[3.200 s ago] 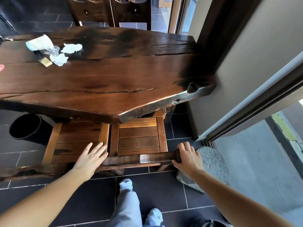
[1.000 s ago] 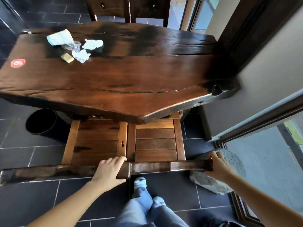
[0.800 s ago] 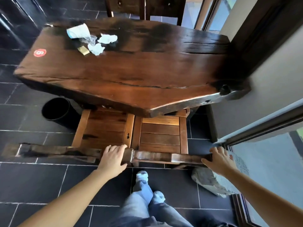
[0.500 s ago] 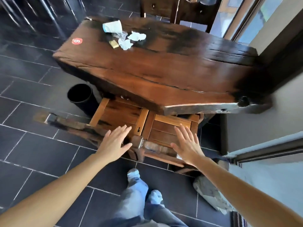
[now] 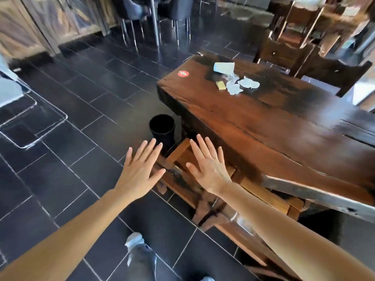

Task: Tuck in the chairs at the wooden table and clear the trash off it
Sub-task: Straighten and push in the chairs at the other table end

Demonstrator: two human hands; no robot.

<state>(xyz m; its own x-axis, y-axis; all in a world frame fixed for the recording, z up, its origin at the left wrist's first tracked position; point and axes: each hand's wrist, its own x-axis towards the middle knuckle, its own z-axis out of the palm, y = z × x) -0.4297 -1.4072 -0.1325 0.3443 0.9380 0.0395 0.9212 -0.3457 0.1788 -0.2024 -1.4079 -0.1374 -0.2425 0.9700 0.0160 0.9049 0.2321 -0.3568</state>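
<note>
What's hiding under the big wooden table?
Two wooden chairs pushed partway under the wooden table, with a black bin beside its end. The tabletop covers the chairs' front parts and whatever lies deeper underneath.

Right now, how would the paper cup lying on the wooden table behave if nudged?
The paper cup lies on its side, so it would likely roll in a curve. It looks thin and empty, probably very light. A firm grip may crush it.

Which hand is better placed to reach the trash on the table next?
Right hand, probably: it is open and nearer the table and trash; the left hand, also open, hangs over the floor.
</note>
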